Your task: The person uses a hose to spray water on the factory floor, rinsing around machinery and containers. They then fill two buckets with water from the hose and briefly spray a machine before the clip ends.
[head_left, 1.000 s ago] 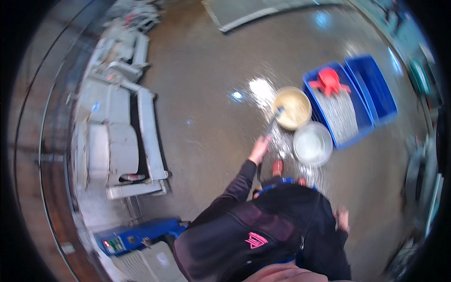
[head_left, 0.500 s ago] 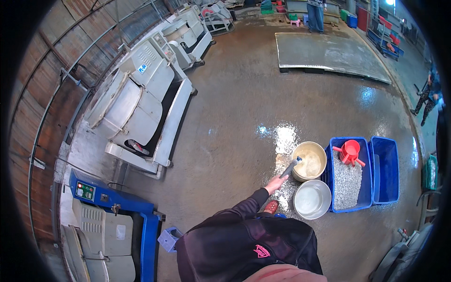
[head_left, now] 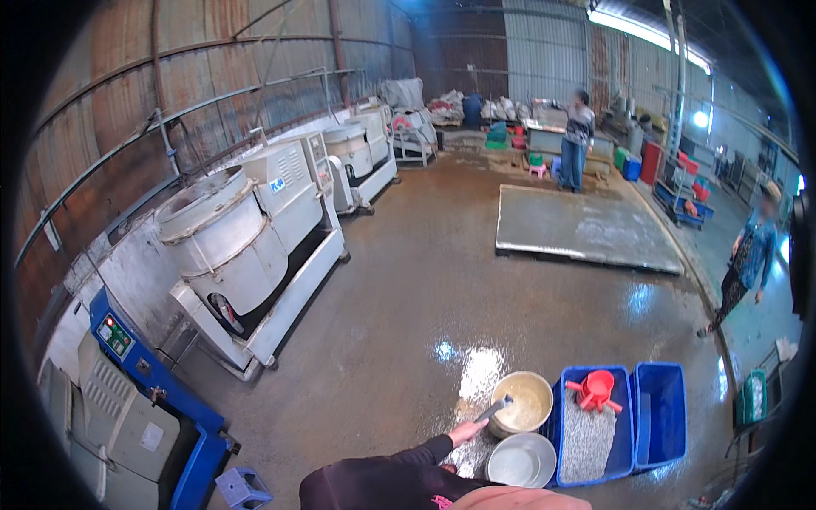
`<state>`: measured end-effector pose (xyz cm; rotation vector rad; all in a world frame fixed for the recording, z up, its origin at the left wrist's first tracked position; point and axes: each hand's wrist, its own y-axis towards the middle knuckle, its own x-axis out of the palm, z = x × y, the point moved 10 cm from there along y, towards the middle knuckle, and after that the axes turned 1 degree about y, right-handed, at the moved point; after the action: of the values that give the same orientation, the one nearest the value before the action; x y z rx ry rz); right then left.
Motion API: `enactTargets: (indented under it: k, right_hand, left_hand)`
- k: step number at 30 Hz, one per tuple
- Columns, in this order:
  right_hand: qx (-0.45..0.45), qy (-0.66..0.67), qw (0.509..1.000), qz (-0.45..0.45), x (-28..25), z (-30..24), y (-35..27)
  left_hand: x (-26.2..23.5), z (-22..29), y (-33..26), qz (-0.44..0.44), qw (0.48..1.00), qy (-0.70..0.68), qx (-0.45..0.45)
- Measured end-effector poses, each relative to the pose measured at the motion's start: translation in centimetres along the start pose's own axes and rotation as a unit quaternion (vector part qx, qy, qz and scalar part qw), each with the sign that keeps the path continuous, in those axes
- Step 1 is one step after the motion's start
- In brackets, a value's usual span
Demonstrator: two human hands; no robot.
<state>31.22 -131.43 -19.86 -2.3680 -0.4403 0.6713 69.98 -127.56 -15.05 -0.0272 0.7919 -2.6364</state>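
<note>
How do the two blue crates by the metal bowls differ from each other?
The nearer blue crate is heaped with pale, grainy material, and a red scoop sits on top; the outer blue crate looks nearly empty, showing its bare blue inside. The nearer crate stands right beside the two bowls, while the outer one stands one place further off. Both are rectangular, open-topped and set side by side on the wet floor.

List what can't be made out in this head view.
- Right hand: out of frame, past the lower edge.
- Left hand: too small to show its grip on the tool.
- Tan basin: contents washed out by glare.
- Blue crate: pale fill too fine to identify.
</note>
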Motion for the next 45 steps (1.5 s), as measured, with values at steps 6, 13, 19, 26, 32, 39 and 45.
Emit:
enactTargets:
  k: [6,13,19,26,32,39,45]
  right_hand:
    - [-0.022,-0.012,1.0,-0.009,-0.2,-2.5,0.2]
    - [-0.009,-0.005,1.0,-0.01,-1.5,1.6,-1.1]
    - [0.071,-0.011,0.997,-0.003,-2.9,14.7,-1.2]
    - [0.133,-0.034,0.99,-0.014,-1.3,34.2,-8.0]
    - [0.174,0.15,0.969,0.095,-3.7,24.6,-14.9]
    - [0.206,0.126,0.963,0.12,-2.3,28.4,-17.8]
    - [0.261,0.224,0.935,0.085,-0.8,37.9,-17.4]
  left_hand:
    - [1.0,0.9,-0.4,0.002,0.999,-0.012,0.051]
    - [1.9,-1.6,0.9,-0.049,0.99,-0.133,0.018]
    - [-0.8,-2.1,1.6,0.025,0.999,-0.026,0.005]
    - [-0.4,-1.8,2.3,0.009,0.993,-0.112,-0.041]
    - [0.9,-0.6,1.8,0.0,0.99,-0.123,-0.065]
    - [3.3,0.1,1.5,0.001,0.993,-0.1,-0.063]
    - [4.2,-0.1,0.7,0.007,0.994,-0.099,-0.052]
